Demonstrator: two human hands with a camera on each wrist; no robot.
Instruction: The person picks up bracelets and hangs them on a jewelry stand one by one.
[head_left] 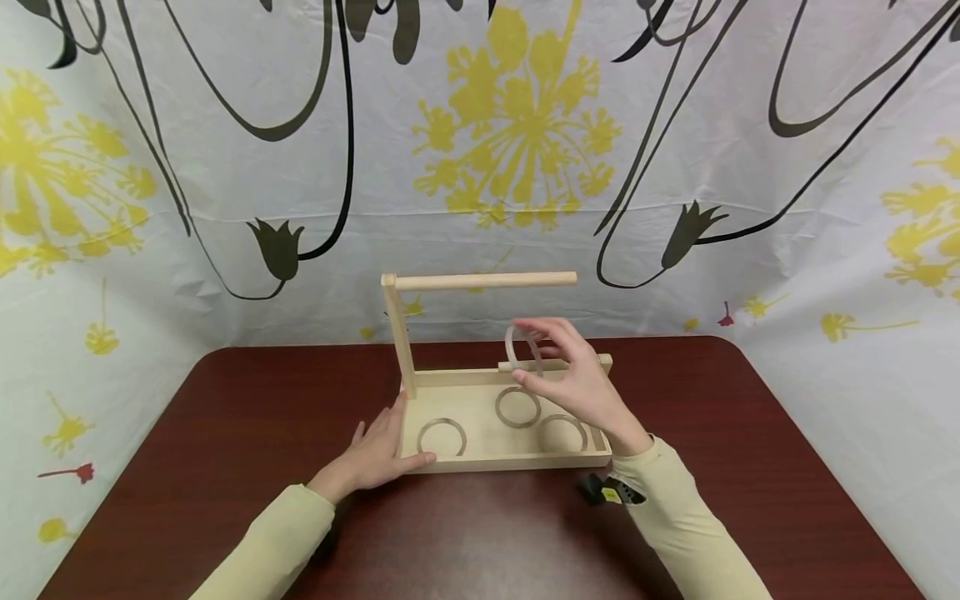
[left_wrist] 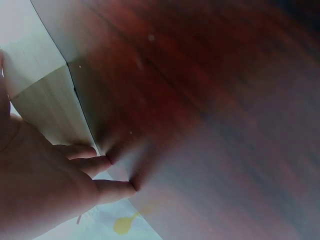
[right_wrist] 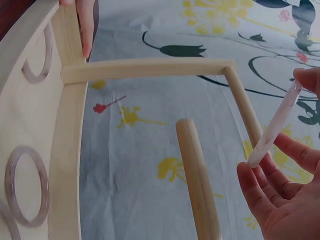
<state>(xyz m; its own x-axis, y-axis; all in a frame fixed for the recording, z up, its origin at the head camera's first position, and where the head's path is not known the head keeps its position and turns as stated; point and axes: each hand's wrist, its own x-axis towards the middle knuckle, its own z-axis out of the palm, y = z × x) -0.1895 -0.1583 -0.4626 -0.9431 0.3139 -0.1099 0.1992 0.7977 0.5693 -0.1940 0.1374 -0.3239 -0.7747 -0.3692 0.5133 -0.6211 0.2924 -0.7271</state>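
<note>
My right hand (head_left: pixel 573 379) pinches a pale translucent bangle (right_wrist: pixel 276 125) between thumb and fingers, lifted above a wooden tray stand (head_left: pixel 510 463). In the head view the bangle stands upright, near the left tip of a short lower bar (right_wrist: pixel 197 180). A longer upper bar (head_left: pixel 487 281) runs from a post (head_left: pixel 400 337) at the tray's left end. My left hand (head_left: pixel 375 454) rests against that end, fingers extended, thumb on the front rim. Inside the tray lie a bangle (head_left: pixel 442 421) at left, another bangle (head_left: pixel 518 426) near the middle and a third bangle (head_left: pixel 562 417) at right.
The stand sits on a dark red-brown table (head_left: pixel 262 425). Behind and beside the table hangs a white cloth (head_left: pixel 480 167) printed with yellow flowers and dark stems. A dark wrist device (head_left: pixel 611 490) is on the right wrist.
</note>
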